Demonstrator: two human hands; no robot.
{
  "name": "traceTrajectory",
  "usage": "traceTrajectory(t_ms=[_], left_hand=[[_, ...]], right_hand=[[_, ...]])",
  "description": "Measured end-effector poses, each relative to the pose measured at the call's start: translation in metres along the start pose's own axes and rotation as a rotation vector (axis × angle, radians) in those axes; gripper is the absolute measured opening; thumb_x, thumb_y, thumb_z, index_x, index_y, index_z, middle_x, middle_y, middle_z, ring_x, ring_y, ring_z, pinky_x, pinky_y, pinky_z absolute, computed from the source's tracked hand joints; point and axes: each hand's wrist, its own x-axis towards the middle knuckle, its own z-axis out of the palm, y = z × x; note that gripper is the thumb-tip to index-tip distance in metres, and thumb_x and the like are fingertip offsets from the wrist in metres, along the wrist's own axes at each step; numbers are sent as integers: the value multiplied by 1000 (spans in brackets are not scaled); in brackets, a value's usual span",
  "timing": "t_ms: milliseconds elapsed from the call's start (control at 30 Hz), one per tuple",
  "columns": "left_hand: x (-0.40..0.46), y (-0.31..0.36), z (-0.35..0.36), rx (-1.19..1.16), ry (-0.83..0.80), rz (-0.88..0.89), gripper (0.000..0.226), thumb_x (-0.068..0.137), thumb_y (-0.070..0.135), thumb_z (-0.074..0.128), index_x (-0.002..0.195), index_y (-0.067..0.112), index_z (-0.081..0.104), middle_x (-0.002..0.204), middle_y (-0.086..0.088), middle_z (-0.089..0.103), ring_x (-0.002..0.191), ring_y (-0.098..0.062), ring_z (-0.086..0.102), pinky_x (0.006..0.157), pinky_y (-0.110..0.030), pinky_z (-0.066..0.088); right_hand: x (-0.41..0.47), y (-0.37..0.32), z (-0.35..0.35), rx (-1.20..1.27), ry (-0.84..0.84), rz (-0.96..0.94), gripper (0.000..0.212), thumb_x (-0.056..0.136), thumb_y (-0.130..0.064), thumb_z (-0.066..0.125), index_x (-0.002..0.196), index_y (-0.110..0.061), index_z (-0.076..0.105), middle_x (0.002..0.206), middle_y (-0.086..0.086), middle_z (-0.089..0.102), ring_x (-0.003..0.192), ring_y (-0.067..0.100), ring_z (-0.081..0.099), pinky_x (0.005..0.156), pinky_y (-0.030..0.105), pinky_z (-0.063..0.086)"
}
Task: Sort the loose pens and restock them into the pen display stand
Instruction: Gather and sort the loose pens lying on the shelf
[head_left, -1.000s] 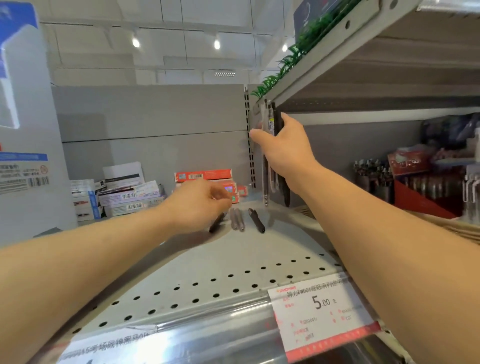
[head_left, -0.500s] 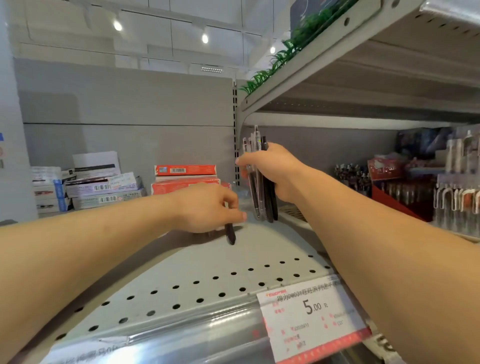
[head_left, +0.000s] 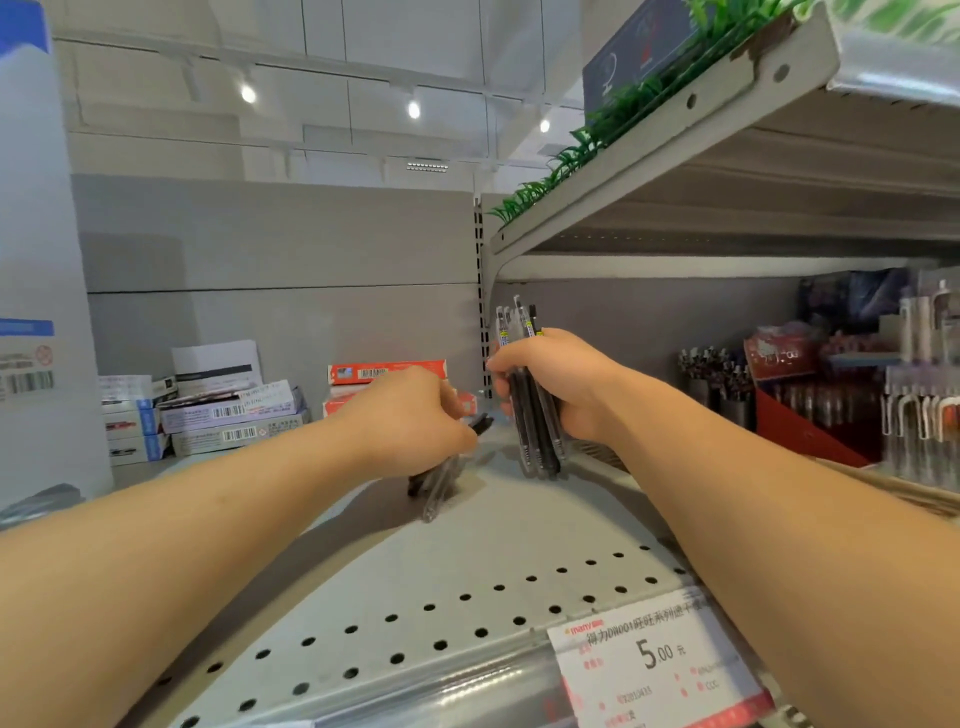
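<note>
Left hand (head_left: 410, 421) lay over loose pens (head_left: 439, 480) on the shelf (head_left: 467, 587). Right hand (head_left: 561, 382), just beside it on the right, held a pen bundle (head_left: 535, 441) upright above the shelf. Boxes (head_left: 218, 410) were stacked at rear left against the back panel (head_left: 291, 312). The price tag (head_left: 660, 660) sat on the front edge; the display stand (head_left: 810, 410) stood at far right under the upper shelf (head_left: 675, 119).

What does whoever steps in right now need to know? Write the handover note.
Right hand: grips an upright bundle of pens above the shelf.
Left hand: fingers curled round loose pens at the shelf surface; blur hides how many.
Done: a bundle is gathered.
Left: add the left hand's pens to it, sort them, then restock the pen display at the right.
</note>
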Motion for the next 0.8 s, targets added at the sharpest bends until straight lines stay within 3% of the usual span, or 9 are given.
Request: traceTrajectory(t_ms=[67,133,200,300,433,567,633,700,800], left_hand=[[5,-8,-2,-110,76,-41,29,84,31,68,111,25,73,84,14,63,69,2,57,55,-16,39],[9,-11,-2,-237,110,-55,34,85,30,68,118,25,71,87,11,68,63,-3,64,48,-17,38],[14,-8,0,-365,127,-45,32,86,28,69,118,23,70,87,7,73,56,-3,67,42,-15,38],[16,0,6,-438,146,-2,27,89,27,70,115,22,68,77,7,74,59,-3,70,43,-14,41],[10,3,9,-394,171,84,20,89,28,71,108,29,64,74,10,73,62,1,70,48,-21,52],[10,-3,4,-316,178,172,18,90,30,70,106,34,64,72,13,73,63,5,66,57,-24,58],[12,-4,1,-272,181,186,7,90,32,67,96,33,68,72,12,73,63,5,66,58,-17,53],[14,-5,0,-163,183,171,11,89,34,62,87,30,72,72,12,73,66,0,67,58,-15,49],[15,-14,-1,139,96,118,21,87,42,55,85,28,71,83,7,72,80,-16,64,72,-29,54]], right_hand=[[-1,0,0,2,-20,17,14,92,-7,62,79,-7,61,70,12,60,57,20,57,56,29,53],[-1,1,0,3,-22,15,14,92,-6,64,78,-8,61,69,11,59,55,19,57,52,27,53],[-2,-1,0,11,-26,8,14,92,-8,65,79,-8,62,70,11,60,55,19,57,51,27,52],[-4,-3,1,90,-51,4,13,96,-16,66,87,-8,64,58,3,64,45,12,61,45,23,50],[-3,-2,1,46,-48,-30,16,94,-19,70,100,-4,71,52,-3,65,44,8,61,45,22,49],[-1,-2,2,-1,-28,-78,11,89,-13,73,82,-9,65,53,-1,59,46,10,56,48,26,48],[1,-1,2,-16,-21,-121,15,87,-11,72,76,-10,62,53,0,57,46,12,55,50,29,47],[3,0,2,-51,4,-151,19,84,-12,73,72,-12,59,52,-1,55,47,14,53,51,30,47],[7,1,2,-78,59,-181,23,82,-14,76,70,-17,56,54,-3,55,55,17,56,56,33,51]])
